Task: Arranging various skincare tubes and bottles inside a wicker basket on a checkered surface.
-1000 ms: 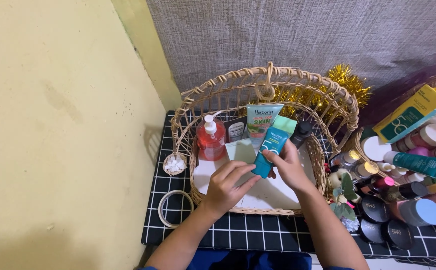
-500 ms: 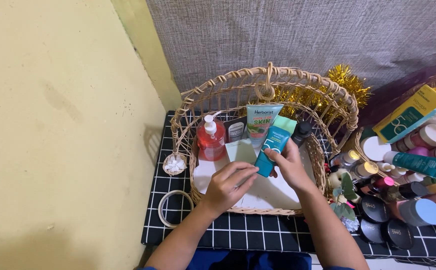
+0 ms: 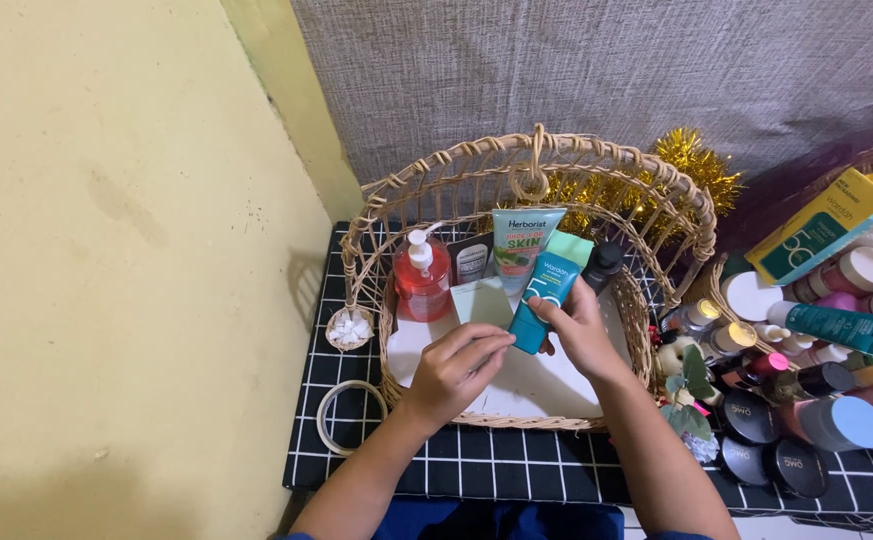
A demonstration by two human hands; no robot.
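A wicker basket [image 3: 412, 190] with a looped handle sits on a black grid-patterned cloth [image 3: 557, 465]. My right hand [image 3: 579, 328] grips a teal tube [image 3: 542, 300] and holds it slanted inside the basket. My left hand [image 3: 454, 367] is beside it, fingertips touching the tube's lower end. Behind stand a red pump bottle [image 3: 422, 280], a pale green tube [image 3: 524, 243] with its cap down, a small dark sachet [image 3: 471, 260] and a black-capped bottle [image 3: 603, 264]. White paper [image 3: 532, 385] lines the basket floor.
Many cosmetics lie at the right: a teal tube [image 3: 837, 325], round black compacts [image 3: 757, 415], jars and a yellow-green box [image 3: 822, 225]. Gold tinsel [image 3: 692, 160] sits behind the basket. A tape ring [image 3: 342, 415] and a small white flower [image 3: 349, 328] lie left. A yellow wall rises on the left.
My left hand has shifted slightly right, its fingertips now meeting the lower end of the teal tube. The right hand keeps the tube in nearly the same place.
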